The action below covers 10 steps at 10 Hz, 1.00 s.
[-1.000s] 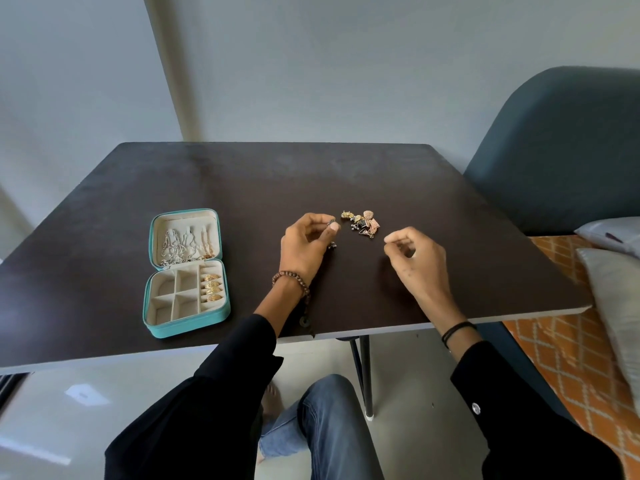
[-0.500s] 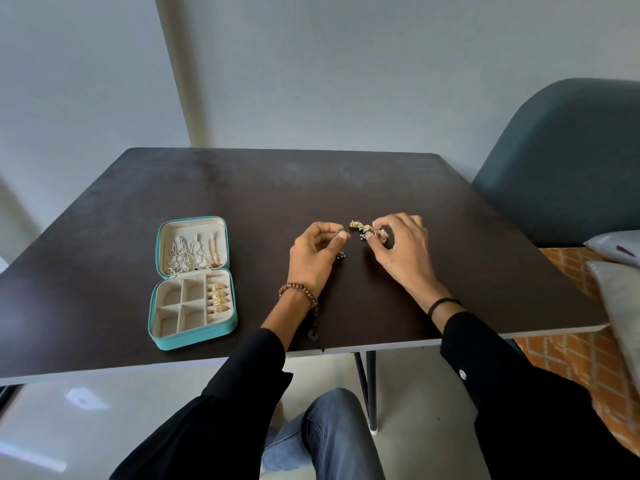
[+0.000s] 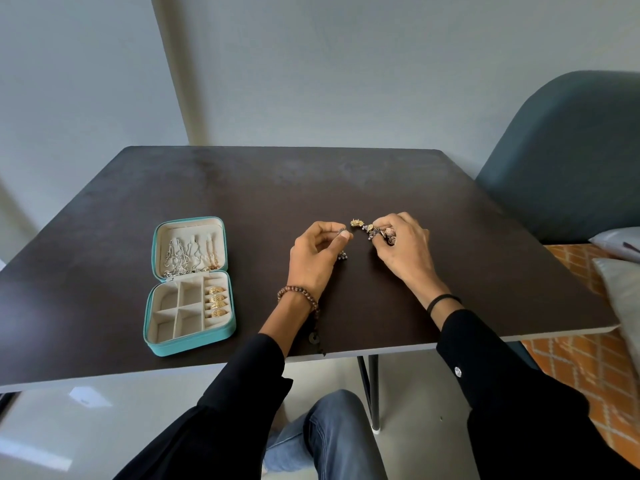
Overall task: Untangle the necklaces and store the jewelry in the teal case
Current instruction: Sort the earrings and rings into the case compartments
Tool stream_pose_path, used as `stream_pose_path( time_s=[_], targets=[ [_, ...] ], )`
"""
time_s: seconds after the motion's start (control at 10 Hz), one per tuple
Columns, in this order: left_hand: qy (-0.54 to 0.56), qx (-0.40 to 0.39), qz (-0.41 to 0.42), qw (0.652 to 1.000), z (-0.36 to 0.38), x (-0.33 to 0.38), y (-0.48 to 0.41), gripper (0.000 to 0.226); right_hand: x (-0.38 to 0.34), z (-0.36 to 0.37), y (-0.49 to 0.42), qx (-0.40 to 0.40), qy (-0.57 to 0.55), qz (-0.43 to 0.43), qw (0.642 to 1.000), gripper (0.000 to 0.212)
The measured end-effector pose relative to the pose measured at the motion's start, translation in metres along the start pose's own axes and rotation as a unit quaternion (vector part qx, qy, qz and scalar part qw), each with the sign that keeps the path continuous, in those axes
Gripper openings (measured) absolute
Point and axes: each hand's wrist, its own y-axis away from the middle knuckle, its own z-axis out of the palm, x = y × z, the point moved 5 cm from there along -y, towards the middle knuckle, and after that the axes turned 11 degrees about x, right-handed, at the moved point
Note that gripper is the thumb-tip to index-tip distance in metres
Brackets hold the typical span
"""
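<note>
Two hands are over the dark table (image 3: pixel 242 209). The left hand (image 3: pixel 313 258) pinches a small silver piece (image 3: pixel 343 255) between thumb and finger; little beads hang under it. The right hand (image 3: pixel 403 252) has its fingers curled down on a little pile of jewelry (image 3: pixel 375 232), gripping some of it. One gold piece (image 3: pixel 356 223) lies on the table between the hands. The teal case (image 3: pixel 190 289) sits open, well apart to the left. Chains (image 3: pixel 188 254) lie in its lid and gold rings (image 3: pixel 216 301) fill one row.
</note>
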Motion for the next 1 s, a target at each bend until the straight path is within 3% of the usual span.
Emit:
stream_pose_path(
  time_s=[0.2, 0.4, 0.6, 0.8, 1.0],
  targets=[
    [0.007, -0.002, -0.004, 1.000, 0.001, 0.000, -0.001, 0.009, 0.000, -0.002, 0.000, 0.021, -0.012, -0.011, 1.000, 0.015],
    [0.013, -0.001, -0.005, 1.000, 0.000, 0.000, 0.000, 0.009, -0.001, -0.011, -0.001, 0.062, -0.092, -0.018, 0.994, 0.015],
    [0.020, -0.004, 0.000, 1.000, 0.001, 0.001, 0.000, 0.010, 0.000, -0.012, -0.001, 0.063, -0.105, -0.001, 0.992, 0.023],
    [0.017, -0.005, 0.002, 1.000, 0.001, -0.001, 0.000, 0.009, -0.007, -0.004, 0.003, 0.007, -0.026, -0.037, 0.999, 0.023],
    [0.013, -0.003, 0.000, 1.000, 0.001, 0.000, 0.000, 0.009, -0.010, -0.005, 0.004, 0.025, -0.009, -0.075, 0.997, 0.018]
  ],
)
